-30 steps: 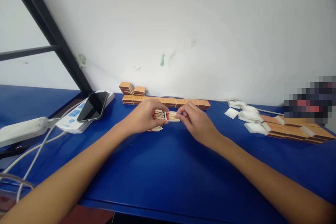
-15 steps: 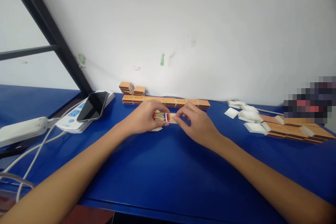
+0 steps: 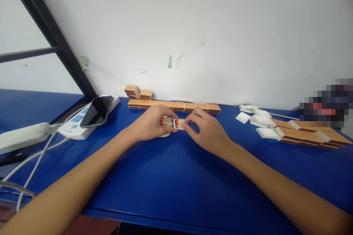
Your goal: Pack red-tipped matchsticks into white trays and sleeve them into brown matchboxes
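Taking the small tray [image 3: 174,124] as the clock's centre, it lies on the blue table [image 3: 165,183] between the two hands, with red-headed matches [image 3: 179,122] inside; the left hand [image 3: 150,123] comes in from 8 o'clock, its fingers arched wide, thumb at the near edge and forefinger at the far one, seeming to hold the tray by its left end; the right hand [image 3: 211,130] comes in from 4 o'clock, its thumb and forefinger tips almost together over the tray's right end, and I cannot tell whether they pinch matches or the tray wall.

As far as I can judge, this tray is partly or wholly filled, though it has no sleeve on it; loose matches [image 3: 167,121] remain at 9 o'clock, within the left hand's arch; a row of orange boxes [image 3: 178,107] stands at 12 o'clock, with small stacks [image 3: 131,91] at 10; white trays [image 3: 261,120] and more orange boxes [image 3: 303,136] lie at 3 o'clock, their contents unclear.

The left hand covers part of the loose matches, so their number is hidden; the right fingers hide the tray's right end; a pixelated patch [image 3: 328,104] masks something near 3 o'clock; both forearms run out of view.
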### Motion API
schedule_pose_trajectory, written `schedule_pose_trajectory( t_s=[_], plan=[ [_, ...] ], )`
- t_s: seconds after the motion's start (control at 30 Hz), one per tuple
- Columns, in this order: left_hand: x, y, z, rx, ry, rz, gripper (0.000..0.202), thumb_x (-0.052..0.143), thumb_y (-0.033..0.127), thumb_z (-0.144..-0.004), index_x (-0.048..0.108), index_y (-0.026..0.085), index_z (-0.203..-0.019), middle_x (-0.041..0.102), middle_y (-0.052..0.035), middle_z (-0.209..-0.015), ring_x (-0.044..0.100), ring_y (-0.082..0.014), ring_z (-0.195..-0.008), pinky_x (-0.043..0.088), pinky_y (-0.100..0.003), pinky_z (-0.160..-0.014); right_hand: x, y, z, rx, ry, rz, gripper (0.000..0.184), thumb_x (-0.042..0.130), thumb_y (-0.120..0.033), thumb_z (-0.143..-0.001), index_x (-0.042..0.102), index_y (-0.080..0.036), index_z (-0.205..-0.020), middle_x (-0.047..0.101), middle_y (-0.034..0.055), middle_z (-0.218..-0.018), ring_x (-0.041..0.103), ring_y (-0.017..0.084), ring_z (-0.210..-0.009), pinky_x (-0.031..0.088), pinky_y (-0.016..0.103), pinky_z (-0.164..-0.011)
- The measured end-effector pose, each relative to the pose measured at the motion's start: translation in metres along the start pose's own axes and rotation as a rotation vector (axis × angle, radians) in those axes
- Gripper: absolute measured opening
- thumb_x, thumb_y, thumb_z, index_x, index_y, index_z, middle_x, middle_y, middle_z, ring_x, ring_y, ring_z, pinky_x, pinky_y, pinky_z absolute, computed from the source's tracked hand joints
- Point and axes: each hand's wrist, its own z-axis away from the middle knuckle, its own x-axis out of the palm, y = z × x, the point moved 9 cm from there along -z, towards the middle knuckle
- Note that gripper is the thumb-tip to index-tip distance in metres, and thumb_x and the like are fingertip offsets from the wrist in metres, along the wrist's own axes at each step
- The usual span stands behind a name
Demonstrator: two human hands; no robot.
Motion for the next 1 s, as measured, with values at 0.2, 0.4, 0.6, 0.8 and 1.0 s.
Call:
schedule_pose_trajectory(
  t_s=[0.2,0.4,0.6,0.8,1.0],
  plan=[
    [-0.001,0.001,-0.001,0.022,0.01,-0.012,0.029,0.085,0.031,-0.083,0.077,0.019,-0.107,0.078,-0.0055,-0.103,0.07,-0.0218,-0.094,0.052,-0.035,-0.084,-0.007,-0.006,0.0,-0.003,0.081,0.018,0.015,0.061,-0.024,-0.1,0.063,-0.018,-0.087,0.059,0.0031,-0.087,0.059,0.016,-0.076,0.044,0.03,-0.069],
    [-0.016,-0.005,-0.001,0.019,0.092,-0.118,0.018,0.077,0.026,-0.087,0.076,0.018,-0.103,0.077,-0.0069,-0.104,0.068,-0.0228,-0.095,0.051,-0.037,-0.084,0.013,-0.038,0.006,-0.13,-0.013,-0.109,0.008,0.064,-0.021,-0.099,0.067,-0.017,-0.094,0.062,0.002,-0.084,0.056,0.014,-0.069,0.044,0.028,-0.066],
    [-0.019,-0.006,0.0,-0.005,0.105,-0.136,0.017,0.077,0.025,-0.087,0.075,0.018,-0.103,0.076,-0.0071,-0.105,0.067,-0.0242,-0.098,0.05,-0.038,-0.087,0.046,-0.047,0.011,-0.172,-0.128,-0.095,0.006,0.065,-0.018,-0.099,0.068,-0.016,-0.095,0.067,0.0061,-0.096,0.062,0.017,-0.078,0.048,0.031,-0.072],
    [-0.019,-0.005,0.0,0.009,0.107,-0.134,0.019,0.078,0.023,-0.086,0.075,0.018,-0.104,0.077,-0.0073,-0.107,0.067,-0.0245,-0.1,0.051,-0.039,-0.089,0.052,-0.046,0.011,-0.151,-0.14,-0.094,0.01,0.063,-0.019,-0.1,0.069,-0.017,-0.108,0.069,0.0072,-0.102,0.065,0.018,-0.081,0.051,0.032,-0.075],
    [-0.018,-0.007,0.0,0.006,0.11,-0.134,0.021,0.079,0.024,-0.086,0.075,0.019,-0.105,0.077,-0.0077,-0.108,0.068,-0.025,-0.102,0.052,-0.04,-0.09,0.052,-0.047,0.011,-0.163,-0.136,-0.1,0.01,0.06,-0.02,-0.102,0.068,-0.017,-0.097,0.068,0.0068,-0.097,0.065,0.019,-0.084,0.05,0.033,-0.076]
  ],
)
